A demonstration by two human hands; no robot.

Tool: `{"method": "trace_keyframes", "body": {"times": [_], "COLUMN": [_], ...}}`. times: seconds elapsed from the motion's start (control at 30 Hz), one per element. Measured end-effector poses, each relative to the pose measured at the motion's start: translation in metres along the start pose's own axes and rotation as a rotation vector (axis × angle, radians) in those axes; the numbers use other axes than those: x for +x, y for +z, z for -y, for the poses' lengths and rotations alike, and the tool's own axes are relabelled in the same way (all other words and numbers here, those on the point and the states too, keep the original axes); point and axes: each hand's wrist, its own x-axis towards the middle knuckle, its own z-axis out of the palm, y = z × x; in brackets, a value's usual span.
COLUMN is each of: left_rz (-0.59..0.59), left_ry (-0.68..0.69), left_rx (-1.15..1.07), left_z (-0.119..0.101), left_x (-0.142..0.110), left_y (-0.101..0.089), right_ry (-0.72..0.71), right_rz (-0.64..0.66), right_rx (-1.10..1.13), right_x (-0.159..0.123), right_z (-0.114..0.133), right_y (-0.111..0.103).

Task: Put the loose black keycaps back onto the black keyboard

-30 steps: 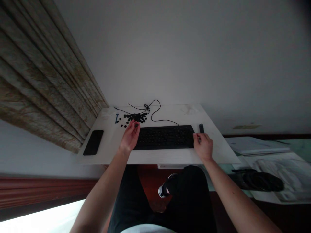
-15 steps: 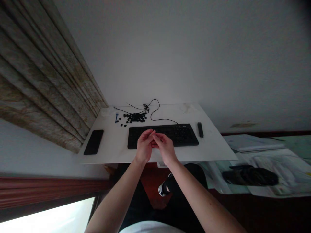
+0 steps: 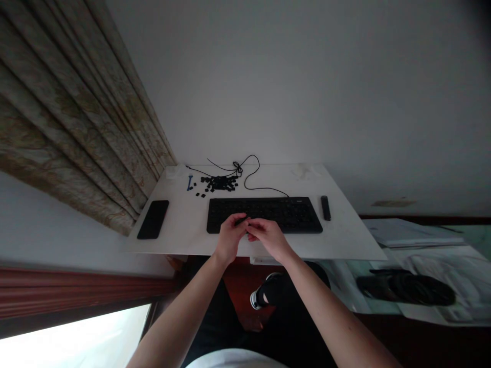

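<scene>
My left hand (image 3: pixel 230 236) and my right hand (image 3: pixel 271 236) meet at the fingertips over the front part of a black keyboard (image 3: pixel 295 214). Fingers of both are bent and pinched together. A small black piece, apparently a keycap, shows among the left fingers; whatever the right fingertips pinch is hidden. Behind the keyboard's left half lies a heap of loose black keycaps (image 3: pixel 220 183), a few of them scattered toward the left. Beside these is a small blue tool (image 3: pixel 189 182).
A black phone (image 3: pixel 153 220) lies at the table's left. Right of the keyboard is a slim dark object (image 3: pixel 326 208). A thin black cable (image 3: pixel 251 176) loops behind it. Curtains (image 3: pixel 115 102) hang at the left; a lower surface with papers (image 3: pixel 414 232) and a black bundle (image 3: pixel 406 288) is at right.
My right hand has left the keyboard's right end and come over to my left hand, which moved right and nearer, away from the keycap heap. The view has shifted slightly.
</scene>
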Motion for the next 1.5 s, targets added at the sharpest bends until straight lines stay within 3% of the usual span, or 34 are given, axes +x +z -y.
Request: {"method": "trace_keyframes", "body": {"times": [0.07, 0.13, 0.23, 0.3, 0.4, 0.5, 0.77, 0.93, 1.07, 1.23, 1.5], "left_rz": [0.049, 0.066, -0.061, -0.177, -0.187, -0.175, -0.159, -0.147, -0.14, -0.154, -0.171], "left_ry": [0.045, 0.176, 0.477, 0.596, 0.62, 0.589, 0.485, 0.465, 0.444, 0.427, 0.389], "left_rx": [0.121, 0.308, 0.663, 0.844, 0.951, 0.962, 1.033, 1.098, 1.136, 1.158, 1.143], "left_z": [-0.005, -0.015, -0.034, -0.042, -0.043, -0.036, -0.031, -0.032, -0.031, -0.031, -0.033], "left_x": [0.001, 0.007, 0.03, 0.05, 0.075, 0.087, 0.088, 0.09, 0.093, 0.096, 0.103], "left_y": [-0.007, -0.021, -0.058, -0.086, -0.122, -0.138, -0.138, -0.136, -0.135, -0.135, -0.132], "right_ry": [0.012, 0.03, 0.084, 0.116, 0.156, 0.191, 0.128, 0.023, -0.09, -0.184, -0.054], "right_rz": [0.011, -0.015, -0.064, -0.054, -0.01, 0.017, 0.058, 0.097, 0.13, 0.195, 0.171], "right_rx": [-0.014, -0.009, 0.017, 0.024, 0.009, -0.042, -0.336, -0.637, -0.824, -0.853, -0.841], "right_x": [0.003, 0.008, 0.02, 0.032, 0.053, 0.078, 0.153, 0.182, 0.191, 0.189, 0.187], "right_z": [0.001, 0.002, 0.005, 0.008, 0.013, 0.016, 0.021, 0.015, 0.008, 0.003, 0.001], "right_y": [0.001, 0.001, 0.0, 0.0, 0.004, 0.014, 0.053, 0.067, 0.072, 0.074, 0.077]}}
